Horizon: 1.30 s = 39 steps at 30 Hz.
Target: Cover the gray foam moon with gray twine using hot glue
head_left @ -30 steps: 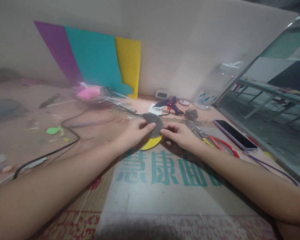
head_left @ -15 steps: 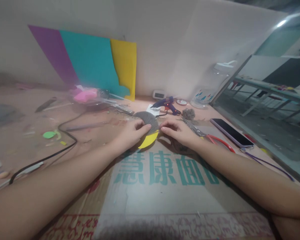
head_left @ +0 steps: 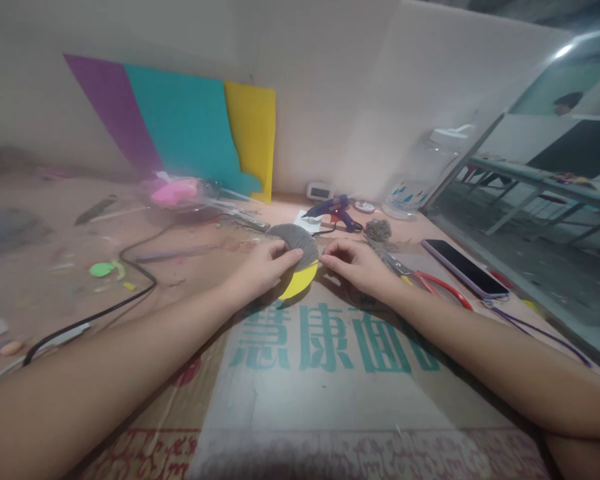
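Note:
My left hand point(head_left: 266, 268) is closed on the left side of a round disc point(head_left: 301, 245), thumb on top. Grey cord-like strands cover the disc's upper part, and its lower part is bare yellow. At the disc's right edge my right hand point(head_left: 354, 261) is pinched, thumb against forefinger. Whatever lies between those fingertips is too small to make out. A fuzzy grey bundle of cord point(head_left: 379, 230) rests behind my right hand. Beyond the disc, a dark blue hot glue gun point(head_left: 339, 212) with a small red light lies on the table.
Red-handled scissors point(head_left: 437, 283) and a phone point(head_left: 465, 268) lie right of my right hand. A clear bottle point(head_left: 417, 175) and a small white digital device point(head_left: 320, 192) stand behind. A black cable point(head_left: 93, 317) curves along the left. Coloured sheets point(head_left: 180, 127) lean on the wall.
The view has shifted slightly, and a person's head shows more in the right background. The disc has tilted a little, with slightly more yellow visible. Both hands keep their grips.

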Each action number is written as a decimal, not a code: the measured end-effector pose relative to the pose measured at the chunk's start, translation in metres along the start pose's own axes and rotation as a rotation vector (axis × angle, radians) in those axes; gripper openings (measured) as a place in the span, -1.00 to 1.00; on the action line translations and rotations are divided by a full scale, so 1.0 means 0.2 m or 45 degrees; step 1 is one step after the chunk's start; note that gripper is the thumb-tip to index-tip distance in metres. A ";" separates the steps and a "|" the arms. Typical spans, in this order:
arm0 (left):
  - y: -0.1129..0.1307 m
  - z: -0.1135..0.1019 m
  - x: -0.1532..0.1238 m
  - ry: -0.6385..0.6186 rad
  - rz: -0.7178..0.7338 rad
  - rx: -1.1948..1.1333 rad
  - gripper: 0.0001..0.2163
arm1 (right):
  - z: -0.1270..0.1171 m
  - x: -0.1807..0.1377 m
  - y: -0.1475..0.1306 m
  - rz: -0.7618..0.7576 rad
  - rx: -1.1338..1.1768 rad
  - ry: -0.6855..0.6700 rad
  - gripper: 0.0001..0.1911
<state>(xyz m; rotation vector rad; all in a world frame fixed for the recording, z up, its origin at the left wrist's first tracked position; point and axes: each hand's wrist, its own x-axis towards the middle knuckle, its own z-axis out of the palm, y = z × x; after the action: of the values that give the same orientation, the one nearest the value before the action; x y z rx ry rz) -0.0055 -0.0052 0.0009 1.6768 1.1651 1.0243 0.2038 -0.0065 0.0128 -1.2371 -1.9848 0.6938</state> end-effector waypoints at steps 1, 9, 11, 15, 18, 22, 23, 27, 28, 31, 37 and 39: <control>0.00 0.00 0.00 -0.010 0.002 0.000 -0.67 | 0.00 0.00 0.00 -0.005 0.003 -0.004 -0.79; -0.01 0.00 0.01 0.048 0.049 0.044 -0.67 | 0.00 -0.01 0.01 -0.033 0.262 0.033 -0.69; -0.01 0.00 0.01 0.058 0.051 0.056 -0.68 | 0.01 -0.02 0.00 -0.027 0.403 0.041 -0.60; -0.01 -0.01 0.01 0.016 0.061 0.061 -0.68 | 0.03 -0.03 -0.02 0.042 0.509 -0.074 -0.45; 0.00 -0.01 0.00 -0.002 0.047 0.092 -0.67 | 0.04 -0.04 -0.03 0.115 0.414 -0.195 -0.52; 0.00 -0.01 0.00 -0.007 0.044 0.125 -0.66 | 0.04 -0.03 -0.03 0.169 0.360 -0.201 -0.67; 0.00 -0.01 0.00 -0.007 0.052 0.134 -0.65 | 0.04 -0.03 -0.02 0.183 0.338 -0.180 -0.69; -0.04 -0.02 0.01 0.040 0.066 0.122 -0.62 | 0.03 -0.04 -0.03 0.105 0.125 -0.063 -0.72; -0.04 -0.02 0.02 0.064 0.053 0.107 -0.62 | 0.03 -0.05 -0.03 0.028 0.039 -0.031 -0.74; -0.05 -0.02 0.03 0.137 0.011 0.042 -0.61 | 0.02 -0.08 -0.04 -0.347 -0.257 -0.044 -0.80; -0.06 -0.02 0.05 0.153 -0.031 -0.084 -0.60 | -0.07 -0.09 -0.14 -0.835 -0.713 -0.208 -0.68; -0.05 -0.02 0.05 0.122 -0.042 -0.103 -0.62 | -0.15 -0.08 -0.20 -0.718 -0.798 -0.189 -0.70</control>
<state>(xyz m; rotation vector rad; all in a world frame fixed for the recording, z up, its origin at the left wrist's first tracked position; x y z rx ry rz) -0.0103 0.0067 -0.0064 1.5546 1.1932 1.1271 0.2101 -0.0347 0.0572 -0.8719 -2.6225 -0.1376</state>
